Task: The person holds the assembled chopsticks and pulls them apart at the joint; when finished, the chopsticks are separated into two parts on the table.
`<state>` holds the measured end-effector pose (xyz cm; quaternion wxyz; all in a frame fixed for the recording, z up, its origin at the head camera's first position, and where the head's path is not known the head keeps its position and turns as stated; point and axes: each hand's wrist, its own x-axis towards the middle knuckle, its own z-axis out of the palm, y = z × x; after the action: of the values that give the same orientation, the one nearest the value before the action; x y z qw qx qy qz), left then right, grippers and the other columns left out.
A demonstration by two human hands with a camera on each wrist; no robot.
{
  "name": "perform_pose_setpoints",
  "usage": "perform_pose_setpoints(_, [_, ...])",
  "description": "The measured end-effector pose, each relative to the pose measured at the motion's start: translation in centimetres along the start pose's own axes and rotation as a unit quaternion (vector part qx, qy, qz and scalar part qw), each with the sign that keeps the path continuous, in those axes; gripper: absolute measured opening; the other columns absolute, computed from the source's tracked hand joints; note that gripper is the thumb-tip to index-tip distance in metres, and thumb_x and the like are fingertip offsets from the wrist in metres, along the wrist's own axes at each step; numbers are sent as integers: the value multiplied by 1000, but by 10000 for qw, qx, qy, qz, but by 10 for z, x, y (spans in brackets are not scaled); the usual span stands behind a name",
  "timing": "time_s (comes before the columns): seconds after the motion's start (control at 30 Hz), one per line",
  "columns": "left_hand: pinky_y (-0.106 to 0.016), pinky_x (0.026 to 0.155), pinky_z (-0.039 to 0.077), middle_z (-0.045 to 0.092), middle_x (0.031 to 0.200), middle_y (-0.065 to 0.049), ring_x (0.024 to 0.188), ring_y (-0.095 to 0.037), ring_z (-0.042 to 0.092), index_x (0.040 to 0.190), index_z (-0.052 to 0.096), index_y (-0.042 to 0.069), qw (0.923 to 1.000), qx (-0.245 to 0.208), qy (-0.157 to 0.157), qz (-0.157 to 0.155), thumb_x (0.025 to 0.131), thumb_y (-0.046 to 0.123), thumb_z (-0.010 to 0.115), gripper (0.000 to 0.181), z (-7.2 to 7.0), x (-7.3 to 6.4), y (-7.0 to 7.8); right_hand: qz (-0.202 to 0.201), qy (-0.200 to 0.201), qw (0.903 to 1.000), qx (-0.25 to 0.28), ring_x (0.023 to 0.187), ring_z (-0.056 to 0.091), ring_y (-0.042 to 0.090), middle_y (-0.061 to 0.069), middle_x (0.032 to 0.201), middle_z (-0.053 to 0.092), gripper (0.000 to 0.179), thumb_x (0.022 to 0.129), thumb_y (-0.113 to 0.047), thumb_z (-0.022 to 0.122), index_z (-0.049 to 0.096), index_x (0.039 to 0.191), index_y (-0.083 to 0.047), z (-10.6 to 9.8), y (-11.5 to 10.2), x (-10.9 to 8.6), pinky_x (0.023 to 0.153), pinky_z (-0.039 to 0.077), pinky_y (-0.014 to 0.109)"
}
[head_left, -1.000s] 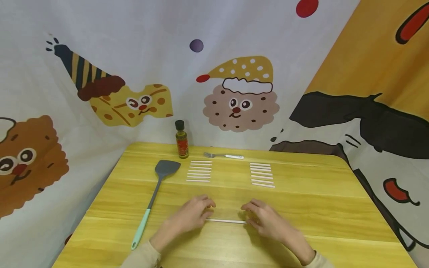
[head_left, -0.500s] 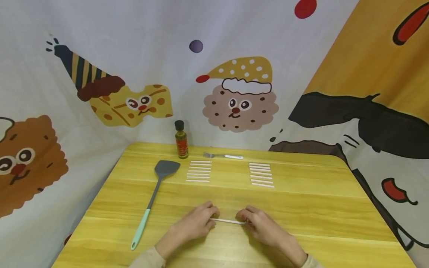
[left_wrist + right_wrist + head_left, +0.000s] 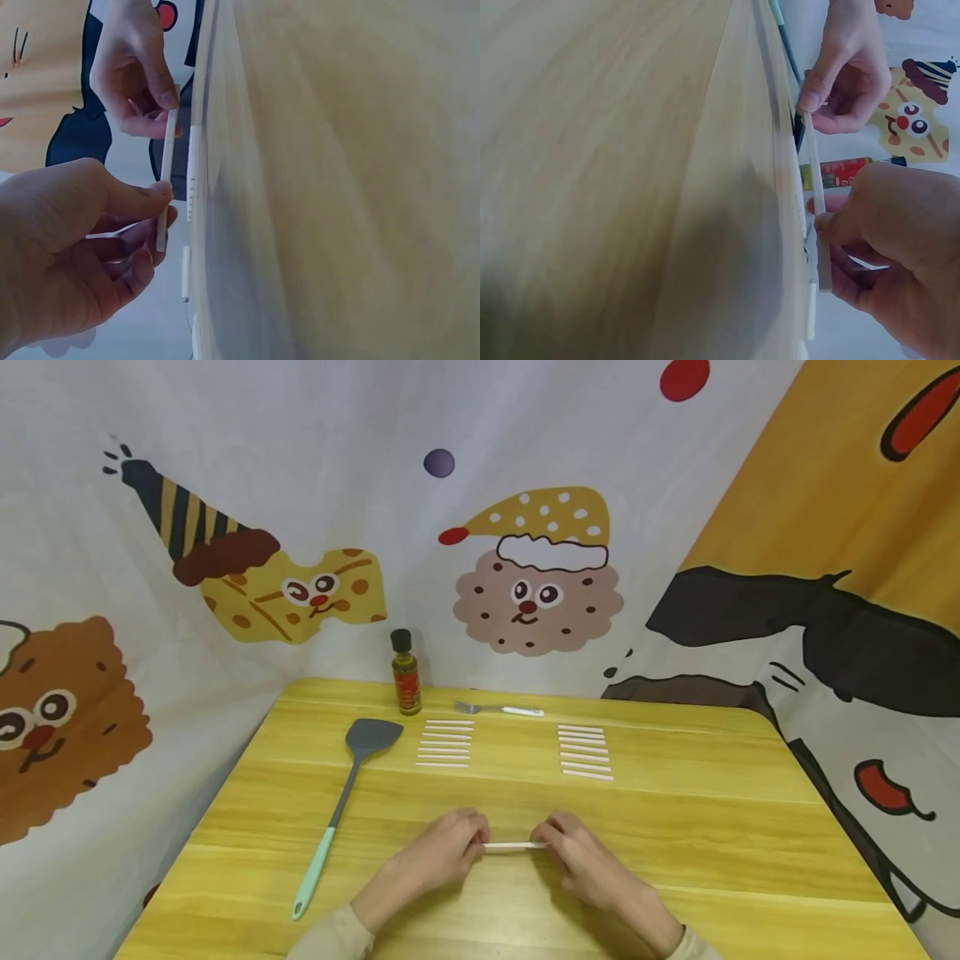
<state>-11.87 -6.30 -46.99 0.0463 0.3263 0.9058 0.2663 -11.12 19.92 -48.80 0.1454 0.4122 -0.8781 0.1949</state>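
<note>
A thin, straight white stick [image 3: 514, 846] is raised a little above the table, held level between both hands. My left hand [image 3: 442, 853] pinches it near its left end between thumb and fingers. Near the other end, my right hand [image 3: 596, 866] holds it the same way. In the left wrist view, the stick [image 3: 170, 142] juts slightly past the left thumb. Its opposite end [image 3: 824, 274] shows beyond the right thumb in the right wrist view. Farther back lie two groups of similar short white sticks, one at left [image 3: 443, 765] and one at right [image 3: 588, 774].
On the left of the wooden table [image 3: 712, 818] lies a turner [image 3: 372, 737] with a grey head and mint handle. Toward the back edge stand a dark-capped bottle [image 3: 407, 683] with a red label and, lying flat, a white-handled fork [image 3: 522, 712]. A cartoon-printed curtain [image 3: 360, 460] hangs behind.
Both hands have come in from beside the stick on the table, pinched its ends and lifted it slightly. They are closer together, with less of the stick showing between them.
</note>
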Motion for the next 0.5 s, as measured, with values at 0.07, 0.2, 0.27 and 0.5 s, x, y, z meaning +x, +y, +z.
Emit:
perform_pose_setpoints(0.07, [-13,67,50,61,87,4,76,0,53,91,68,9,9998,100,123,79,91,3,71,6,0,0,-1,-40,22,10000,-59,88,58,12,-1,94,59,45,66,23,69,68,98,-8,-1,1,2,75,56,24])
perform_pose_setpoints(0.2, [-13,71,53,64,89,1,80,-6,59,91,71,7,9942,721,616,506,88,2,74,7,-2,0,-1,-143,10,9998,-113,89,57,11,-2,96,57,46,65,23,66,66,99,-8,-5,3,6,76,57,23])
perform_pose_setpoints(0.27, [-12,72,53,64,89,1,82,-8,60,90,71,7,9873,1004,1004,719,86,1,75,9,-4,0,-1,-245,88,9996,-121,90,57,12,-1,97,57,47,64,24,64,65,100,-6,-9,4,9,75,56,24])
perform_pose_setpoints(0.5, [-9,72,53,64,87,-2,82,-11,61,88,71,5,9675,1219,1901,1138,83,-6,73,12,-16,3,1,-653,495,9964,-230,90,55,14,2,99,59,51,61,25,53,64,101,-4,-25,9,23,76,54,21])
